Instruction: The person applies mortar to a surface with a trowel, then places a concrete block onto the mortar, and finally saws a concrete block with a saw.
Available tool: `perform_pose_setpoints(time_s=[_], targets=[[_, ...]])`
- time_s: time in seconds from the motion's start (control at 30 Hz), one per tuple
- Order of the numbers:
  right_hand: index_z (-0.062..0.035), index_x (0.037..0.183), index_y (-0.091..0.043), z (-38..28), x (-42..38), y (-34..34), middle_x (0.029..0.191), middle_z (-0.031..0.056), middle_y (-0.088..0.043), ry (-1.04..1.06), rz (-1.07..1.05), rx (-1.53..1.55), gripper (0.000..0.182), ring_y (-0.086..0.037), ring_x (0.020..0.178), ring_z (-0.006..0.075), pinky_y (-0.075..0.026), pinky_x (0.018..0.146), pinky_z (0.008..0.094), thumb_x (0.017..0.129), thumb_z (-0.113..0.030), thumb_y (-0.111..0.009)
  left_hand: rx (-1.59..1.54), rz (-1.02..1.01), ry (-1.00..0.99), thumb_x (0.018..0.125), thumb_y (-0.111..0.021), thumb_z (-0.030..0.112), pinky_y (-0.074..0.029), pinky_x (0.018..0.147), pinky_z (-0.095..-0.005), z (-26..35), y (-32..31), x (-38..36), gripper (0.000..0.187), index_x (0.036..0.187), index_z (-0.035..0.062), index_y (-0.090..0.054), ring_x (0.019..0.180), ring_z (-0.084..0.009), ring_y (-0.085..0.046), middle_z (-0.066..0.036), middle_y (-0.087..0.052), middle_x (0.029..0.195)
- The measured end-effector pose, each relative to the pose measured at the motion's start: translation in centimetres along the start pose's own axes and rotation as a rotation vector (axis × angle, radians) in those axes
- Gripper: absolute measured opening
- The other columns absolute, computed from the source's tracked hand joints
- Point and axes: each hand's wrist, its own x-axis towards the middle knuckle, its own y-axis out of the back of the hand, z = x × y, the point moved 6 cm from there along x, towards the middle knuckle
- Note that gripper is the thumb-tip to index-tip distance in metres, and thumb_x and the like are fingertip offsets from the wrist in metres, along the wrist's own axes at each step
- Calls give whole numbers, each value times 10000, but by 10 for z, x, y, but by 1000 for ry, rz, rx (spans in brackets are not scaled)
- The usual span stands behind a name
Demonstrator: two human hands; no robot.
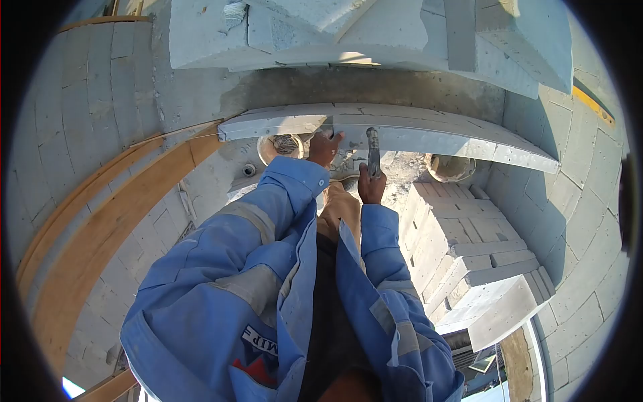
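Below me runs a low wall of pale grey blocks [429, 139], with a thin string along its near edge. My left hand [324, 149] is at the near face of this wall, close to a joint between two blocks. Its thumb stands apart and I see nothing held in it; part of its fingers is hard to make out. My right hand [372, 184] is wrapped round the handle of a hammer [373, 144], whose grey, worn head end points away from me, over the wall's edge.
Two buckets, one on the left [268, 149] and one on the right [450, 167], stand by the wall. A stack of blocks [469, 234] rises at right. Long wooden boards [120, 221] run along the left. Larger pale blocks [362, 33] lie beyond the wall.
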Motion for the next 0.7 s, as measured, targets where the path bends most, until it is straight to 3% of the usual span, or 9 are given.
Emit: perform_pose_setpoints(time_s=[0.1, 0.13, 0.23, 0.4, 0.43, 0.5, 0.57, 0.63, 0.7], targets=[[37, 759, -594, 13, 2, -4, 613, 163, -575, 134, -21, -111, 290, -538, 569, 225, -436, 578, 402, 898, -210, -653, -42, 87, -58, 901, -606, 516, -495, 769, -502, -6, -2, 8, 528, 1005, 14, -733, 832, -444, -655, -279, -673, 817], [29, 785, -605, 27, 10, -8, 617, 171, -582, -60, -113, -249, 250, -565, 578, 237, -453, 584, 404, 901, -187, -654, -10, 27, 13, 905, -600, 511, -493, 774, -505, -2, -1, 0, 523, 1001, 14, -732, 838, -450, -654, -279, -675, 830], [39, 792, -606, 13, 6, -3, 645, 195, -604, 73, -8, -139, 253, -587, 583, 265, -460, 595, 424, 892, -192, -634, 21, 26, 6, 911, -592, 513, -489, 770, -517, 7, 2, 4, 520, 981, 16, -731, 842, -463, -649, -286, -674, 845], [38, 774, -619, 13, 5, 9, 666, 209, -618, -9, -88, -273, 307, -607, 602, 323, -467, 619, 448, 856, -257, -625, 156, 107, -50, 908, -602, 514, -484, 732, -535, -11, -7, 9, 550, 882, -25, -710, 819, -470, -639, -310, -656, 812], [41, 884, -673, 12, -3, 17, 775, 274, -662, -135, -129, -274, 333, -669, 768, 438, -501, 705, 487, 861, -285, -610, 156, 90, -82, 908, -602, 514, -484, 732, -535, -13, -7, 17, 550, 882, -25, -710, 819, -470, -639, -310, -656, 812], [37, 892, -674, 6, -28, 41, 778, 268, -662, -196, -122, -206, 333, -663, 757, 436, -499, 699, 476, 861, -290, -621, 115, 104, -171, 907, -604, 523, -476, 726, -535, -24, -11, 15, 570, 830, -32, -705, 786, -472, -635, -300, -653, 777], [29, 767, -620, 15, -55, 74, 638, 158, -595, -99, 14, -136, 402, -545, 590, 229, -433, 583, 405, 901, -347, -668, 51, 22, -18, 921, -582, 593, -501, 690, -429, -48, -18, 31, 635, 967, -24, -724, 712, -364, -680, -205, -686, 714], [14, 775, -626, 33, -88, 121, 625, 155, -587, -112, 184, -120, 470, -539, 574, 242, -430, 582, 412, 918, -432, -667, 199, 58, -100, 917, -581, 615, -492, 628, -429, -51, -13, 40, 654, 915, -24, -720, 655, -292, -658, -151, -653, 657], [8, 885, -687, 54, -130, 170, 736, 241, -658, -355, 169, -249, 490, -655, 717, 416, -492, 685, 473, 883, -482, -666, 205, -108, -12, 908, -579, 644, -482, 585, -445, -67, -13, 55, 677, 885, -18, -715, 642, -286, -657, -141, -633, 624]])
